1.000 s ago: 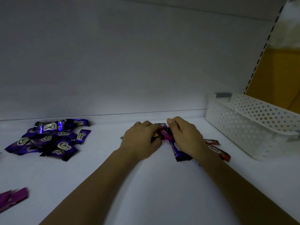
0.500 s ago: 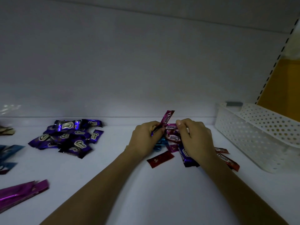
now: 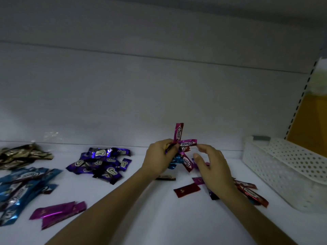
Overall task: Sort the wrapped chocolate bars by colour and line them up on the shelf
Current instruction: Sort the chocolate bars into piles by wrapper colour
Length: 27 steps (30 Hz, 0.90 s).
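Pink chocolate bars [image 3: 179, 133]: three, fanned out of the left hand [image 3: 160, 154], held above the shelf [image 3: 159, 218] near its back edge. One stands upright, one points right, one slants down to the right. A blue bar [image 3: 176, 160] shows just under the fist; held or lying, cannot tell. Left fingers are curled tight round the bunch.

Right hand [image 3: 213, 167]: just right of the fan, fingers loose and spread, thumb and forefinger apart, holding nothing. The forefinger tip is close to the end of the sideways bar; contact not clear.

Room: white shelf surface shows between the purple heap [image 3: 104, 162] and the left forearm, and along the front under both arms. Back wall [image 3: 159, 103] closes the far edge. White basket [image 3: 283, 167] stands at the right, near the loose red bars [image 3: 251, 192], with a small gap between.

Counts: loose red bars right of the wrist, at least two. One more red bar [image 3: 187, 190] lies alone in front of the hands. Two magenta bars [image 3: 58, 212] lie side by side, front left. Blue heap [image 3: 21, 184] and gold heap [image 3: 21, 154] far left, purple heap mid-left: all overlapped, uncountable.
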{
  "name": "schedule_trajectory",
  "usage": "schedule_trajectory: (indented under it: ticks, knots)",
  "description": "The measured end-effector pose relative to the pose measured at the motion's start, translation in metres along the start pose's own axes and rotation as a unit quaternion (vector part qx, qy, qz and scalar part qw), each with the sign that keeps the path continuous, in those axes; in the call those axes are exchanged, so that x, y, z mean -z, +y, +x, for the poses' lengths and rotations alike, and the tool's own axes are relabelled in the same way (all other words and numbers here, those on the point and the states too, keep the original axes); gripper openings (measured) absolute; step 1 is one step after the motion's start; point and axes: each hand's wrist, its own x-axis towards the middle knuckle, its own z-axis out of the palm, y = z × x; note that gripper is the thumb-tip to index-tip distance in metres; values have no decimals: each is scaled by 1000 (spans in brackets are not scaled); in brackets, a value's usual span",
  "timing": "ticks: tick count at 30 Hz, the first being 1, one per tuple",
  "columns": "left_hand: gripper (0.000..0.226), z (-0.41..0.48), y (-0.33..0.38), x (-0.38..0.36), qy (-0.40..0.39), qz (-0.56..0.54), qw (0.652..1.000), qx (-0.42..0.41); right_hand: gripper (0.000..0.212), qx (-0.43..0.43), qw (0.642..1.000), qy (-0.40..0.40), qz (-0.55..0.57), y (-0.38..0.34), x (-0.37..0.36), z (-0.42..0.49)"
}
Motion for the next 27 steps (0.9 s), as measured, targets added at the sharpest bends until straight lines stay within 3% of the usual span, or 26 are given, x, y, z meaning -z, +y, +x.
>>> schedule_trajectory:
  ticks: [2,5,9,18,23,27]
  knots:
    - [18,-6,1,17,12,4,1000,-10,37,-7,998,-30,52,-15,-3,4]
    - [18,-18,2,46,44,7,999,-20,37,-42,980,-137,141,-43,-10,13]
    - [16,-44,1,101,92,21,996,-7,6,-13,947,-242,210,-88,-39,15]
    - [11,-160,-11,258,206,203,955,66,3,125,870,-440,182,-194,-129,-25]
    - [12,-210,-26,266,212,175,954,121,20,228,891,-388,54,-212,-146,-34]
    - [10,-223,-40,258,208,206,947,132,52,217,891,-379,127,-229,-143,-29]
